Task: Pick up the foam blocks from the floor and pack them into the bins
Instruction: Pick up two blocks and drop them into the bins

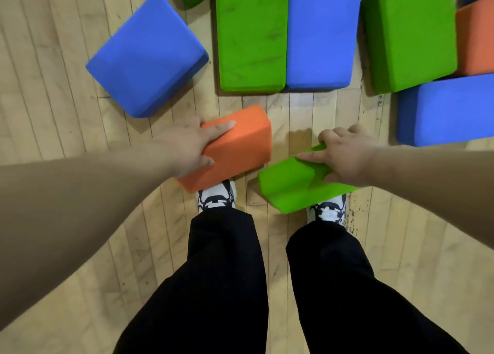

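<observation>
Our left grip [192,145] clasped the orange block [238,147], our right grip [344,155] the green block [288,187] beside it — both seemingly lifted; firm squeezing suited the carry.

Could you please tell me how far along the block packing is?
No bin shows, so nothing looks packed. The left hand holds an orange block, the right hand a green block. Several other blocks, blue, green and orange, lie on the floor.
</observation>
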Demonstrator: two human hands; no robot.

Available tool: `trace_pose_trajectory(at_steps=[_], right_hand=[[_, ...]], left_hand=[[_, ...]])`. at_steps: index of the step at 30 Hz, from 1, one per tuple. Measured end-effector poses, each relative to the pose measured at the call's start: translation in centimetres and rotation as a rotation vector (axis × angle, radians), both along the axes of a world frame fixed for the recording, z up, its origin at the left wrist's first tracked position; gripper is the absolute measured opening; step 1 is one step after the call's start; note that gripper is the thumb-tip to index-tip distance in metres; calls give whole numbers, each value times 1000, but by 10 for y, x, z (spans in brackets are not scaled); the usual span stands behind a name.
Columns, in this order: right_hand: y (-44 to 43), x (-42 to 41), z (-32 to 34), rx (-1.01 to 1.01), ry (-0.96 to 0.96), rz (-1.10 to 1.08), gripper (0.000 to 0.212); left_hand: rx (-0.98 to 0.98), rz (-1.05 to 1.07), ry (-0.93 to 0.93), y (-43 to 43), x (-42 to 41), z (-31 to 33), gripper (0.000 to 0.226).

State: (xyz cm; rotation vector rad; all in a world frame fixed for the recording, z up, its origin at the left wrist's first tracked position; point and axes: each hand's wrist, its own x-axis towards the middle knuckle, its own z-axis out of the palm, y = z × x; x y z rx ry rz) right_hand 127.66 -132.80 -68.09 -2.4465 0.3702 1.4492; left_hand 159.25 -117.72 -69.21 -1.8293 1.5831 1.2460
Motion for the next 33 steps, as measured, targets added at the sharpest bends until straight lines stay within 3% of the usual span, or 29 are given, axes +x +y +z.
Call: trace_pose_trajectory(at_steps=[7,11,14,18,22,33], right_hand=[[84,-34,129,-135,84,-819,74],[119,-26,272,-92,-6,-1336,77],[148,-30,382,-185,-106,-1576,79],[197,-50,508,-323,-175,-1706,77],[253,-77,585,-477,-279,-1723,77],[431,-141,653,-623,-312,-2028,74]], left_hand=[[-23,147,-104,27,-34,132,76],[-59,243,-98,31,-67,277,77],[-174,169,-67,27,-84,386,76],[-383,-80,-34,18,-97,515,74],[-538,-271,65,21,-107,584,74],[-634,-759,106,91,-219,661,74]])
